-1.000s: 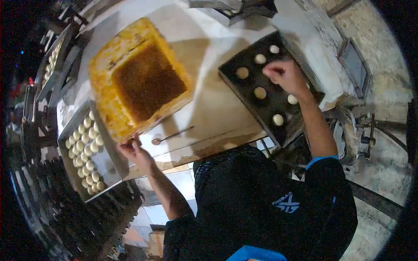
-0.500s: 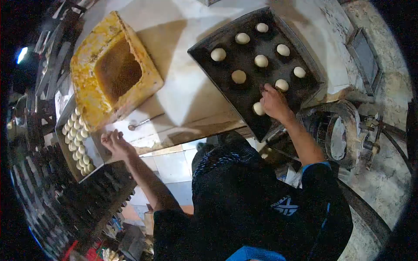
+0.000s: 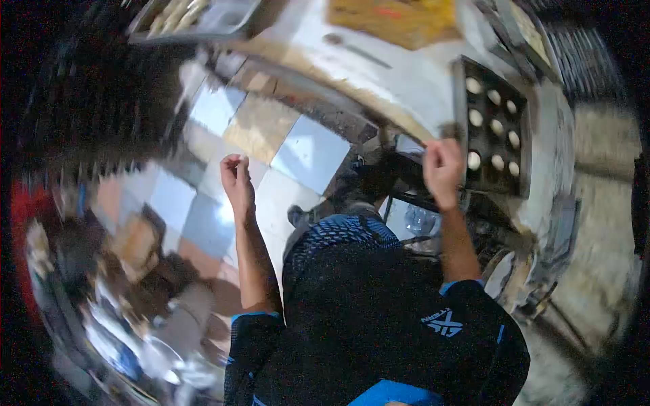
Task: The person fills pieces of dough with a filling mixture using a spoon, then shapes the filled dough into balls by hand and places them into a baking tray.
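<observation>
My left hand (image 3: 238,181) is raised over the tiled floor, apart from any surface, its fingers curled in toward the thumb. Whatever may be inside those fingers is hidden. My right hand (image 3: 443,169) is closed and smeared by motion, beside the near left edge of a dark baking tray (image 3: 486,172); I cannot make out anything in it. Pale round dough balls (image 3: 497,127) sit spaced in rows on that tray. Above, on the worktable, part of a yellow-stained block-shaped container (image 3: 399,19) shows at the frame's top edge.
A tray (image 3: 237,24) of dough pieces stands at upper left. A thin-handled tool (image 3: 359,51) lies on the worktable (image 3: 420,81). Bags and boxes (image 3: 139,243) clutter the lower left floor. Machinery with a round part (image 3: 501,274) stands at the right, below the baking tray.
My view has swung left, blurring the scene. My right hand has drawn back from the dough balls on the baking tray. My left hand has come away from the yellow container to above the floor.
</observation>
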A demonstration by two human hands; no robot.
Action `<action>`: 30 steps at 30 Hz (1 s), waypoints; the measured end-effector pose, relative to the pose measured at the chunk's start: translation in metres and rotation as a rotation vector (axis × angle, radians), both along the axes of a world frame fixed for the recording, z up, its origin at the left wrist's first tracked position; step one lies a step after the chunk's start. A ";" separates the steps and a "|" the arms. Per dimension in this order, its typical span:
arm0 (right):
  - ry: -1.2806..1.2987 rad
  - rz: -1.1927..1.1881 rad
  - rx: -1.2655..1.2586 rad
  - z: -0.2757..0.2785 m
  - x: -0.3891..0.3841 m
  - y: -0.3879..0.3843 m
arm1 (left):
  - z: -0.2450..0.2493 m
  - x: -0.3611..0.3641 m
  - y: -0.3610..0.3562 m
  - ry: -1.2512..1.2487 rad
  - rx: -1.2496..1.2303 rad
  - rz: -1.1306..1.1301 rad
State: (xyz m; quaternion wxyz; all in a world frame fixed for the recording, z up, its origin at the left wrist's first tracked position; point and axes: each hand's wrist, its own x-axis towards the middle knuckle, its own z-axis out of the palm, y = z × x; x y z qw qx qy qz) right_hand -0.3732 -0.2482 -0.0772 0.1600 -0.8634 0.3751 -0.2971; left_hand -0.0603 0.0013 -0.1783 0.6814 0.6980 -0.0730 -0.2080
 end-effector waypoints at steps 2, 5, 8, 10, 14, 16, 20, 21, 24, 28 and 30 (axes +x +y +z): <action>0.050 0.301 0.162 -0.045 0.062 0.077 | -0.033 0.017 0.084 0.189 0.107 0.023; 0.281 0.644 0.357 -0.111 0.089 0.151 | -0.038 -0.002 0.186 0.172 0.133 0.227; 0.615 0.871 0.464 -0.150 0.102 0.193 | -0.057 -0.018 0.268 0.061 0.119 0.478; 0.738 0.973 0.479 -0.177 0.125 0.205 | -0.114 -0.018 0.312 0.067 0.126 0.570; 0.935 1.052 0.648 -0.226 0.164 0.203 | -0.203 -0.087 0.388 0.487 0.017 0.907; 0.930 1.138 0.584 -0.288 0.186 0.204 | -0.261 -0.147 0.409 0.657 0.109 1.029; 0.906 0.775 0.343 -0.430 0.205 0.210 | -0.457 -0.409 0.469 0.834 0.098 0.430; 0.984 0.555 0.613 -0.431 0.222 0.232 | -0.429 -0.420 0.460 1.037 0.040 0.380; 0.754 0.655 0.868 -0.452 0.224 0.290 | -0.378 -0.463 0.424 1.317 0.035 0.342; 0.962 0.872 1.015 -0.459 0.182 0.310 | -0.375 -0.487 0.402 1.277 0.110 0.373; 0.894 0.772 1.013 -0.478 0.143 0.290 | -0.378 -0.479 0.400 1.249 0.143 0.374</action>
